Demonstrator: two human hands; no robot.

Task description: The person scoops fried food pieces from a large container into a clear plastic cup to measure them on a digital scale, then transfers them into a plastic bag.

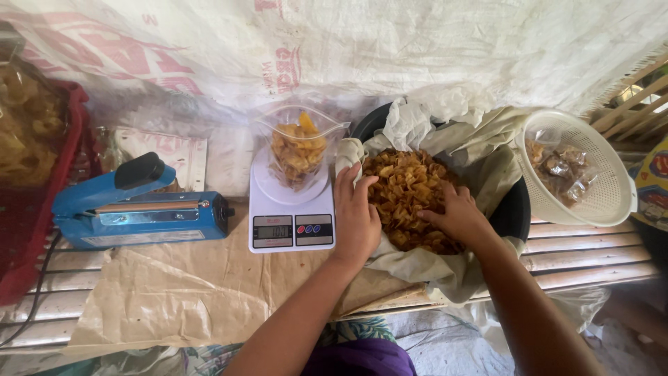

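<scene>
- head view: i see both hands in a heap of chips (407, 191) that fills a cloth-lined black tub (515, 205) on the table (598, 254).
- my left hand (356, 212) lies flat on the heap's left edge, fingers loose, gripping nothing i can see.
- my right hand (459, 216) rests on the heap's right side with fingers curled into the chips; i cannot tell whether it holds any.
- just left of the tub a white scale (291, 216) carries an open clear bag (299, 150), partly filled with chips.
- further left lies a blue sealer (139, 209), beside a red basket (28, 230).
- right of the tub sits a white colander (605, 188) with small packets inside.
</scene>
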